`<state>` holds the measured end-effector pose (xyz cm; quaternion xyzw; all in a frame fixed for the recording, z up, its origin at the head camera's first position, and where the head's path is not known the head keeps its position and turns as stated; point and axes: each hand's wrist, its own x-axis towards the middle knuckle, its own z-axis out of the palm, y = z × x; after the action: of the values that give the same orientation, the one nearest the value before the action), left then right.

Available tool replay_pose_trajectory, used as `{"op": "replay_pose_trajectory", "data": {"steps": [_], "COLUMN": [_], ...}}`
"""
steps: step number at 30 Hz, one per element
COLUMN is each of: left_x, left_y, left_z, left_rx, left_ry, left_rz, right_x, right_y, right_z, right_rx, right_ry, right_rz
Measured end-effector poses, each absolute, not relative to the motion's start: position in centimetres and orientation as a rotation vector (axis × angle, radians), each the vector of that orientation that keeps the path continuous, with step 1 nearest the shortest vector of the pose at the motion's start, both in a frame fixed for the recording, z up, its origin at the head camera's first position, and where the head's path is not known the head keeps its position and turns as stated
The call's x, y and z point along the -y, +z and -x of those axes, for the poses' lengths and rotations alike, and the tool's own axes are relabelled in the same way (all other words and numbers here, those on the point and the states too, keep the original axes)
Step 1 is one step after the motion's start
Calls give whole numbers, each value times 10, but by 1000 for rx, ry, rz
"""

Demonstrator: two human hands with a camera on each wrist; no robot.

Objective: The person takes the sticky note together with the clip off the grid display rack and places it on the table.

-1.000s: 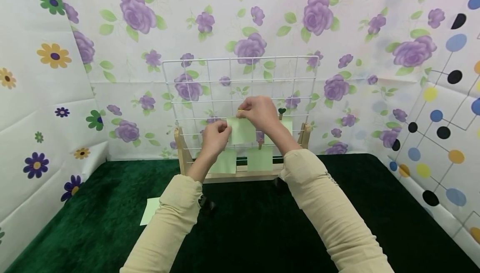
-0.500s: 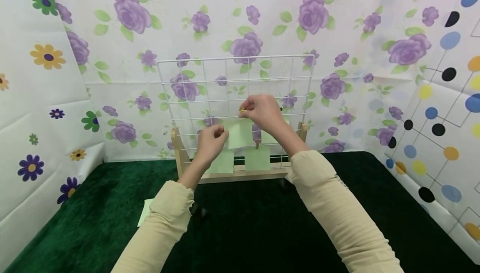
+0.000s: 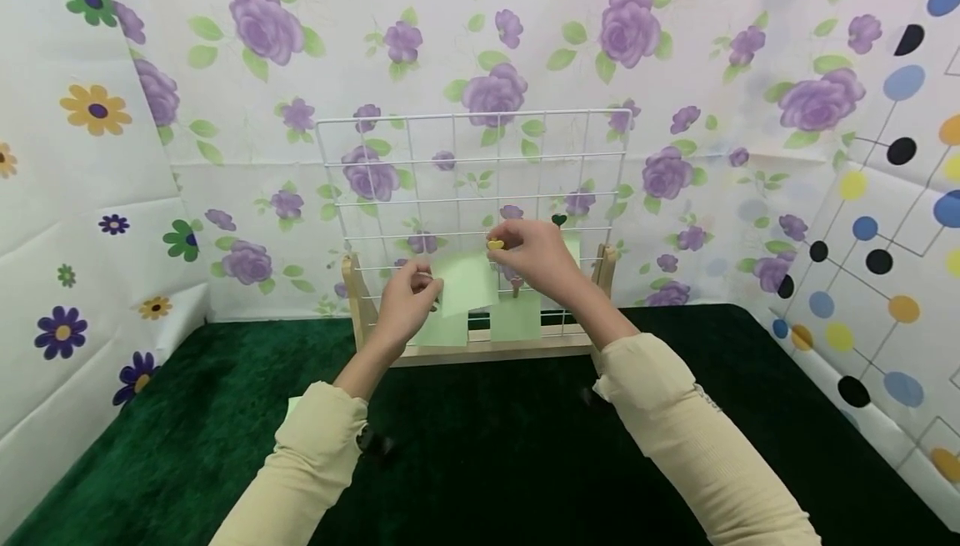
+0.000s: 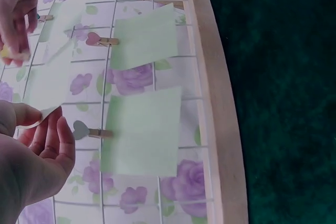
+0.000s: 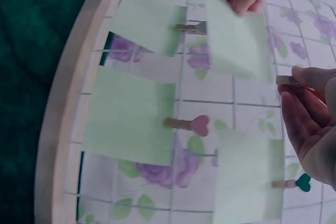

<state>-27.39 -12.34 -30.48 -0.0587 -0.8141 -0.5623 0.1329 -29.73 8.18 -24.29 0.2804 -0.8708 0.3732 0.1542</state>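
Note:
My left hand (image 3: 405,300) pinches a pale green square of paper (image 3: 467,283) by its left edge between thumb and fingers. The paper hangs tilted in front of the white wire grid (image 4: 104,82). In my right hand (image 3: 536,254), a small wooden clothespin with a yellow heart (image 3: 495,244) is pinched at the paper's upper right corner. The right wrist view shows the pin's wooden tip (image 5: 282,80) close to the paper's edge; whether they touch I cannot tell. Pins with a pink heart (image 5: 199,125), a green heart (image 5: 303,182) and a grey heart (image 4: 80,129) hold other green papers on the grid.
A wooden stand (image 3: 487,353) carries the grid on a dark green cloth (image 3: 480,454). Another green paper (image 3: 293,403) lies on the cloth at left, mostly behind my left sleeve. Flowered sheeting (image 3: 420,21) rises behind the grid.
Both hands have come down with the paper and the yellow-heart clothespin. The paper has shifted down and left and become more tilted. The green-heart pin shows again beyond my right hand.

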Motion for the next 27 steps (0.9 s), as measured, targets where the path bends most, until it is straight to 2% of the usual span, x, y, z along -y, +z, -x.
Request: {"op": "replay_pose_trajectory", "data": {"steps": [11, 17, 27], "left_x": [146, 164, 197], "left_y": [-322, -335, -351], "left_z": [261, 255, 243], "left_rx": [2385, 2472, 2574], "left_ry": [-1672, -1655, -1667], "left_rz": [207, 175, 94], "right_x": [-106, -125, -152], "right_y": [-273, -290, -313], "right_z": [292, 290, 287], "right_rx": [2599, 2600, 2683], "right_ry": [1082, 1022, 1086], "right_rz": [-756, -793, -703]}}
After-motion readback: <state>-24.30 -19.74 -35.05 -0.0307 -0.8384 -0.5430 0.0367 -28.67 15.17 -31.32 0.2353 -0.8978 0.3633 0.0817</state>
